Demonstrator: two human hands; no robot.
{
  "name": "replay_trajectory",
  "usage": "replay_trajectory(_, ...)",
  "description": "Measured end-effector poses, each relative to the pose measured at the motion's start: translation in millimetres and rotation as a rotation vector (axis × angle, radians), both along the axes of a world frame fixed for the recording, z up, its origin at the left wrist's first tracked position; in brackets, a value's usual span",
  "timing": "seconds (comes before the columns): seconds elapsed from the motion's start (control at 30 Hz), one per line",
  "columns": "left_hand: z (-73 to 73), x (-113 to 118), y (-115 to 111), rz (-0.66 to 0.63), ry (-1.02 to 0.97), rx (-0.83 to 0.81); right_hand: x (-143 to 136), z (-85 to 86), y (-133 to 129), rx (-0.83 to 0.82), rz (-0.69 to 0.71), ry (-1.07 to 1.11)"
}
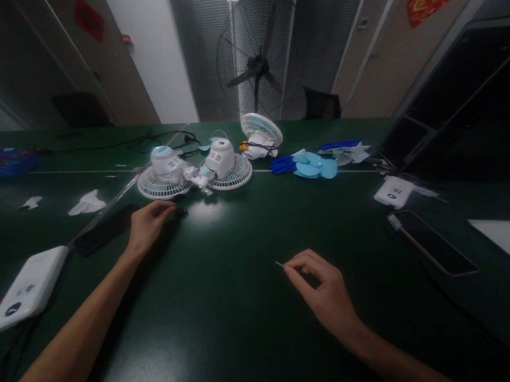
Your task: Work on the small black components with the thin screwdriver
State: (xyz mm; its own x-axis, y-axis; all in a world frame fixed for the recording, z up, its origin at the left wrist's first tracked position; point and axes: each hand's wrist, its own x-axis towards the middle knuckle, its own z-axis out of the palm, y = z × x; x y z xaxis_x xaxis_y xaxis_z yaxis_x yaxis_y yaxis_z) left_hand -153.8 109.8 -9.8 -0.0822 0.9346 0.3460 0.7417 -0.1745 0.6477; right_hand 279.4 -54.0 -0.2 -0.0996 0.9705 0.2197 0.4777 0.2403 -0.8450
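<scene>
From my remote seat, I see the left hand in a narrow grip just beside a small black object; whether it holds anything, I can't tell. Beyond sit white fans. Rightward, over the counter, a thin pale rod is pinched by the right hand.

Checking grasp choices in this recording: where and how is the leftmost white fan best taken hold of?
Probably by the motor housing, from above and slightly left. The leftmost white fan lies grille down, so its housing stands up, narrower than the grille; the neighbouring fan crowds its right side.
</scene>
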Motion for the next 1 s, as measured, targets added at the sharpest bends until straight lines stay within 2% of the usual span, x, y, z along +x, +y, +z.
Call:
replay_trajectory(0.17, -6.4, 2, 0, 0.047, -0.029, 0.046, 0, -0.1, 0, 0.007, 0.0, 0.001)
replay_trajectory(0.33, -6.9, 7, 1, 0.0, -0.103, 0.037, 1, 0.2, 0, -0.001, -0.004, -0.014)
replay_trajectory(0.63, -9.0, 4, 0, -0.058, -0.09, 0.018, 0, 0.6, 0, -0.011, 0.006, -0.002)
replay_trajectory(1.0, -7.8, 11, -1, 0.009, 0.017, -0.026, 1, -1.0, 0, -0.019, 0.01, -0.008)
